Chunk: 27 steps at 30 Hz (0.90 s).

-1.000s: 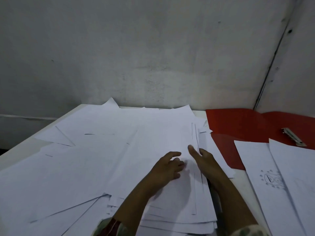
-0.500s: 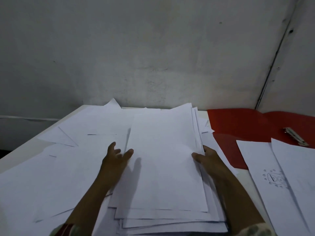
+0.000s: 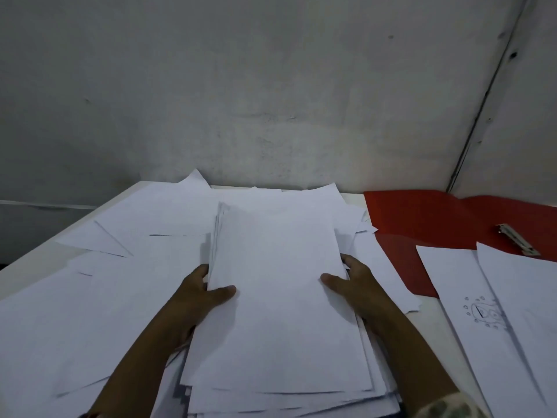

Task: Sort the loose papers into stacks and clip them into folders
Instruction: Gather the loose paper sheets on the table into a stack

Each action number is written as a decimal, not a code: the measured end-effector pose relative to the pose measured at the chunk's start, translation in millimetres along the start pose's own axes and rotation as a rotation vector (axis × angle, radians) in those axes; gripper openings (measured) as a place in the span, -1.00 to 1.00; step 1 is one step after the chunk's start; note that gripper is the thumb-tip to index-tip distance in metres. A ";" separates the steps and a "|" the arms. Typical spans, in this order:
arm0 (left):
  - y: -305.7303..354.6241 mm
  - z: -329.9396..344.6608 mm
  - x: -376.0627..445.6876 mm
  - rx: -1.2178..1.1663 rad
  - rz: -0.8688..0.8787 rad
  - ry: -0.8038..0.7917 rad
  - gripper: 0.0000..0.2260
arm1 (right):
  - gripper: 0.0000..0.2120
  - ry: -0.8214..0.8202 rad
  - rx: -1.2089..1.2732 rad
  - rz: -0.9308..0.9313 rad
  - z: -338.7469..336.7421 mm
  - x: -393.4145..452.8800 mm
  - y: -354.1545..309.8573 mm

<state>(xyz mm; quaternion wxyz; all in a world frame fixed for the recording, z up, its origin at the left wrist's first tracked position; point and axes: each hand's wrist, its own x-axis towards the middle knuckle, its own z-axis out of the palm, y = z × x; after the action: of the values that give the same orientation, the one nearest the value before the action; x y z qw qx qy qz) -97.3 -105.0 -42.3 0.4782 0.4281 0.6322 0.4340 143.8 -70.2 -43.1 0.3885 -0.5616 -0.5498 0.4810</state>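
A thick stack of white papers (image 3: 277, 297) lies in front of me on the table, its edges roughly squared. My left hand (image 3: 199, 292) grips the stack's left edge, thumb on top. My right hand (image 3: 352, 282) grips the right edge the same way, its fingers hidden underneath. Loose white sheets (image 3: 105, 297) spread out to the left and behind the stack. An open red folder (image 3: 422, 215) lies at the back right with a metal clip (image 3: 518, 242) on its inner side.
Two sheets (image 3: 494, 321) rest at the right, partly over the red folder; one carries a small drawing. A grey wall (image 3: 271, 101) rises directly behind the white table (image 3: 27, 260), whose left edge runs diagonally.
My left hand came in from the loose sheets to the stack's left edge. Both hands now clamp the stack, which looks squarer and slightly raised at the far end.
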 end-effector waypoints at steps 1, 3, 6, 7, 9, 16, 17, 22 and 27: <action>-1.5 -3.0 -0.4 -0.011 -0.010 0.002 -0.79 | -0.73 0.010 -0.034 -0.018 2.0 -0.3 -0.1; -4.9 -6.8 -0.9 -0.025 -0.028 0.009 -0.78 | -0.70 0.036 -0.036 -0.045 7.4 0.2 -1.3; -6.6 -12.7 -1.9 0.003 -0.015 -0.011 -0.75 | -0.67 0.069 -0.054 -0.078 21.1 -0.7 -2.8; -6.7 -15.8 -2.4 0.009 0.005 -0.005 -0.76 | -0.66 0.061 -0.061 -0.083 25.4 -1.0 -2.4; -7.7 -23.1 -2.5 0.034 0.059 0.031 -0.76 | -0.62 0.015 -0.043 -0.072 30.7 -1.1 0.1; -18.9 -45.4 -1.2 0.173 0.202 0.214 -0.76 | -0.69 0.313 -0.226 -0.091 23.1 7.0 7.5; -22.1 -47.6 -0.3 0.207 0.208 0.240 -0.73 | -0.70 0.374 -0.301 -0.119 21.4 8.0 9.2; -30.0 -45.6 -1.1 0.332 0.240 0.312 -0.58 | -0.57 0.377 -0.649 -0.006 20.0 17.7 8.8; -31.1 -45.9 1.3 0.318 0.223 0.320 -0.55 | -0.28 0.379 -0.727 0.202 27.5 35.4 -4.0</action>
<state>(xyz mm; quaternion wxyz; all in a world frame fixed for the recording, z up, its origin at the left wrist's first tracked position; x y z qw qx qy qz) -146.3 -118.2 -64.8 0.2478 0.4910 0.7091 0.4413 113.9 -37.3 -49.8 0.2102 -0.7918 -0.5448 0.1794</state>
